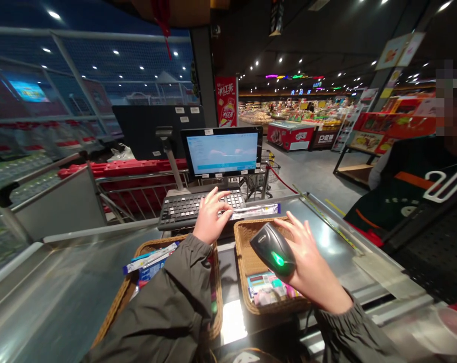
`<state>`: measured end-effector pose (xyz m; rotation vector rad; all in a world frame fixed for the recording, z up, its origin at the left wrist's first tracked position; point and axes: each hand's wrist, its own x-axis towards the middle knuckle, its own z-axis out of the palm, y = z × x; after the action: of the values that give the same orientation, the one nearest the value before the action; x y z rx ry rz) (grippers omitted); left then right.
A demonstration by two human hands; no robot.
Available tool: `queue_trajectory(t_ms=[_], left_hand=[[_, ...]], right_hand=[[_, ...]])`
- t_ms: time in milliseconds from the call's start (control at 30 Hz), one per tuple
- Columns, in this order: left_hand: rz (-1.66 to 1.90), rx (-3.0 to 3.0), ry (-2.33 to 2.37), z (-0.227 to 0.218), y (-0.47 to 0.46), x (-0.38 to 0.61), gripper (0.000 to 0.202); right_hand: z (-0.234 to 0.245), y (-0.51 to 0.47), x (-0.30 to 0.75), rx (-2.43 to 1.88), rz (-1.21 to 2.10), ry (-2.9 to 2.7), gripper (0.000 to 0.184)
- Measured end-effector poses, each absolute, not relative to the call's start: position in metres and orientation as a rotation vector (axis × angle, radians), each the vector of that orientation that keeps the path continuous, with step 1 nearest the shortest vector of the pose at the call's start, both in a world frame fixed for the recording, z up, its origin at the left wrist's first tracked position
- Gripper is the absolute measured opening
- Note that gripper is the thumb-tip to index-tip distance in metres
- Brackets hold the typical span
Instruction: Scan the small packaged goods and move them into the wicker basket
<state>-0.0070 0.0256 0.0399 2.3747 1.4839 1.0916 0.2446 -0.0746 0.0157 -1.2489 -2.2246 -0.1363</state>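
My left hand (212,218) rests over the right part of a black keyboard (181,205), fingers apart and nothing in its grip. Just by its thumb lies a long slim wrapped packet (256,210), white with dark blue ends. My right hand (307,259) holds a black barcode scanner (270,247) with a green light glowing on it; some fingers stretch out past its far side. Beneath the scanner is a wicker basket (242,267) with several small colourful packages (268,288) at its near end. A lit monitor (224,154) stands behind the keyboard.
Under my left forearm sits a second wicker basket (117,307) holding long packets (152,258). Both baskets are on a metal counter (62,282). A second screen (156,132) faces away at the back left. A person in dark clothing (405,186) is at the right, near a white hanger (445,179).
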Motion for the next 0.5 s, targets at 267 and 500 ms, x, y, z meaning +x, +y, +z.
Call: queue_trajectory(t_ms=[267,500], left_hand=[[1.122,2.355,1.513,0.040,0.017,-0.027,0.018],[1.104,2.298,1.604,0.036,0.004,-0.067,0.018]], right_hand=[[0.017,-0.081,0.234,-1.243,-0.121,-2.239,0.039],[0.016,-0.078,0.211,-1.179,-0.137,-2.275,0.041]])
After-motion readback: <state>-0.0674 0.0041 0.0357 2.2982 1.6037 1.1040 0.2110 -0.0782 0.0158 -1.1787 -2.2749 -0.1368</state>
